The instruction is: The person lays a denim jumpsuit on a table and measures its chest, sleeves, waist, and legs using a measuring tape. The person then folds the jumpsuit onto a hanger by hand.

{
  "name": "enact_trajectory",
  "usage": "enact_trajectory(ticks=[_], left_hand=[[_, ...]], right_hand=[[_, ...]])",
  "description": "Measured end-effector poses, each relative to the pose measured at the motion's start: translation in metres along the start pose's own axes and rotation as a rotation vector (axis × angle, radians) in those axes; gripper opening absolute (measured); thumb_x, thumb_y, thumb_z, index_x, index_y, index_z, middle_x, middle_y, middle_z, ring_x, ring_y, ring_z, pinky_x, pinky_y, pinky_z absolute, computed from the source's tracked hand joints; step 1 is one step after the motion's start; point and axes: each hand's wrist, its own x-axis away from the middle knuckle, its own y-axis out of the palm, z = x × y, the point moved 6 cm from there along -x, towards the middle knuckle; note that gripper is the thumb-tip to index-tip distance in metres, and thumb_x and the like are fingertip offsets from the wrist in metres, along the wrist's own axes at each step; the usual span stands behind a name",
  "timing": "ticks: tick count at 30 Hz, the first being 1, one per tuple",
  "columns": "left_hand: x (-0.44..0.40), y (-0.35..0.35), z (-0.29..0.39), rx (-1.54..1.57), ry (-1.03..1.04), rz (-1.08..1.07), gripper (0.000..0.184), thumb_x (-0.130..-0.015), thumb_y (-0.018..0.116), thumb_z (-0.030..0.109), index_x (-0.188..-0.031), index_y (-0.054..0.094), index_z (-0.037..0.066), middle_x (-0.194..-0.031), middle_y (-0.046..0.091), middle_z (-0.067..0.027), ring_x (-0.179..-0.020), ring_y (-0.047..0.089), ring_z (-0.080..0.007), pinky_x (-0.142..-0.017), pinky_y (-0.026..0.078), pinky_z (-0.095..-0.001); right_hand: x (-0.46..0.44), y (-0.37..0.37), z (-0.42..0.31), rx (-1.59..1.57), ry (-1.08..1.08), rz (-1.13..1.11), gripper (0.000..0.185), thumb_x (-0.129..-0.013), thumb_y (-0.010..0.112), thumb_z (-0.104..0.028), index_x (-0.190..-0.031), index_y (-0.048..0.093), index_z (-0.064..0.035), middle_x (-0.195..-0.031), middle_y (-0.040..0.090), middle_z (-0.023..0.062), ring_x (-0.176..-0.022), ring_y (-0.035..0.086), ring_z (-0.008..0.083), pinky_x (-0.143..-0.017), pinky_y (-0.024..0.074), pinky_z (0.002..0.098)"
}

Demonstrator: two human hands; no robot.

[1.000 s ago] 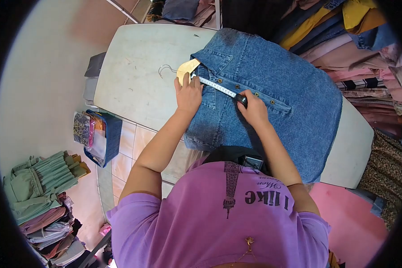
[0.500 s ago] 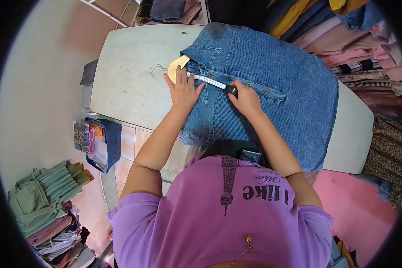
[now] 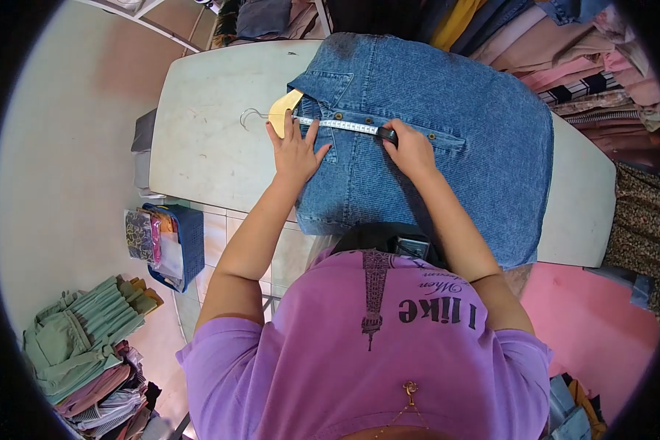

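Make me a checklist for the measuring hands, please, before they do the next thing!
1. Right hand holds the black tape measure case: ok.
2. Left hand is at the blade's collar end: ok.
3. White measuring blade looks straight: ok.
4. Blade's tip lined up exactly: cannot tell, too small and partly behind fingers.
5. Collared denim garment spread on the white table: ok.
6. Hanger out of the collar: not ok, it's in there.
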Motion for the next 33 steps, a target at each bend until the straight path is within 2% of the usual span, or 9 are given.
enact_trajectory(ticks=[5,10,14,17,19,20,22,25,33], left_hand=[[-0.008,0.002,0.002,-0.036,-0.032,-0.009,0.058,-0.086,0.043,0.058,-0.126,0.053,0.018,-0.127,0.050,-0.0175,-0.135,0.020,-0.0319,-0.099,0.001,-0.0699],[-0.008,-0.005,0.000,-0.025,-0.004,0.203,0.056,-0.083,0.050,0.054,-0.120,0.058,0.013,-0.122,0.052,-0.0124,-0.131,0.026,-0.0283,-0.098,0.003,-0.0714],[-0.009,-0.005,-0.002,0.038,0.004,0.139,0.057,-0.082,0.052,0.054,-0.119,0.058,0.011,-0.124,0.050,-0.0086,-0.129,0.029,-0.0271,-0.098,0.005,-0.0713],[-0.008,-0.002,-0.002,0.000,0.009,0.055,0.063,-0.082,0.052,0.055,-0.126,0.051,0.010,-0.125,0.049,-0.0057,-0.129,0.029,-0.0275,-0.097,0.006,-0.0716],[-0.002,-0.007,0.000,0.097,0.035,0.141,0.064,-0.081,0.052,0.054,-0.133,0.045,0.018,-0.127,0.049,-0.0108,-0.132,0.026,-0.0289,-0.099,0.007,-0.0702],[0.000,-0.008,0.001,0.098,0.038,0.142,0.064,-0.081,0.052,0.054,-0.133,0.045,0.018,-0.127,0.049,-0.0108,-0.132,0.026,-0.0289,-0.099,0.007,-0.0702],[0.001,-0.009,0.005,0.100,0.106,0.131,0.061,-0.083,0.050,0.053,-0.138,0.038,0.029,-0.128,0.048,-0.0138,-0.134,0.023,-0.0312,-0.100,0.004,-0.0698],[-0.003,-0.004,0.007,0.111,0.124,0.147,0.054,-0.084,0.049,0.053,-0.134,0.041,0.035,-0.130,0.046,-0.0168,-0.135,0.020,-0.0327,-0.100,0.003,-0.0697],[-0.006,-0.006,0.010,0.094,0.081,0.170,0.046,-0.085,0.051,0.047,-0.128,0.049,0.031,-0.135,0.040,-0.0153,-0.135,0.020,-0.0317,-0.097,0.007,-0.0723]], right_hand=[[-0.004,0.002,0.002,0.010,-0.037,0.037,0.021,-0.076,0.067,-0.014,-0.095,0.057,-0.0103,-0.090,0.064,0.0083,-0.080,0.062,0.0307,-0.067,0.0495,0.0408],[-0.004,0.006,0.006,0.041,-0.094,0.103,0.020,-0.075,0.068,-0.014,-0.092,0.058,-0.0110,-0.089,0.062,0.0066,-0.078,0.063,0.0294,-0.063,0.0505,0.0405],[-0.002,0.003,0.003,0.087,-0.090,0.119,0.020,-0.075,0.069,-0.016,-0.092,0.058,-0.0118,-0.089,0.061,0.0065,-0.077,0.063,0.0293,-0.063,0.0510,0.0404],[-0.001,0.001,0.005,0.112,-0.067,0.118,0.021,-0.076,0.069,-0.017,-0.093,0.059,-0.0124,-0.089,0.061,0.0065,-0.077,0.063,0.0293,-0.063,0.0512,0.0403],[-0.001,-0.002,0.010,0.118,-0.053,0.122,0.021,-0.076,0.068,-0.017,-0.094,0.059,-0.0126,-0.089,0.061,0.0065,-0.077,0.063,0.0294,-0.063,0.0512,0.0404],[0.000,-0.005,0.014,0.130,-0.044,0.134,0.021,-0.076,0.068,-0.017,-0.094,0.059,-0.0128,-0.089,0.061,0.0065,-0.077,0.063,0.0293,-0.062,0.0511,0.0406],[0.000,-0.011,0.022,0.143,-0.030,0.146,0.022,-0.076,0.068,-0.018,-0.095,0.059,-0.0130,-0.090,0.062,0.0064,-0.077,0.063,0.0293,-0.062,0.0511,0.0408],[0.001,-0.019,0.037,0.156,0.017,0.149,0.022,-0.076,0.068,-0.018,-0.096,0.060,-0.0131,-0.090,0.062,0.0063,-0.078,0.063,0.0288,-0.064,0.0510,0.0411],[0.022,-0.040,0.058,0.185,0.184,0.166,0.021,-0.078,0.067,-0.018,-0.098,0.061,-0.0159,-0.096,0.063,0.0047,-0.087,0.062,0.0276,-0.071,0.0499,0.0407]])
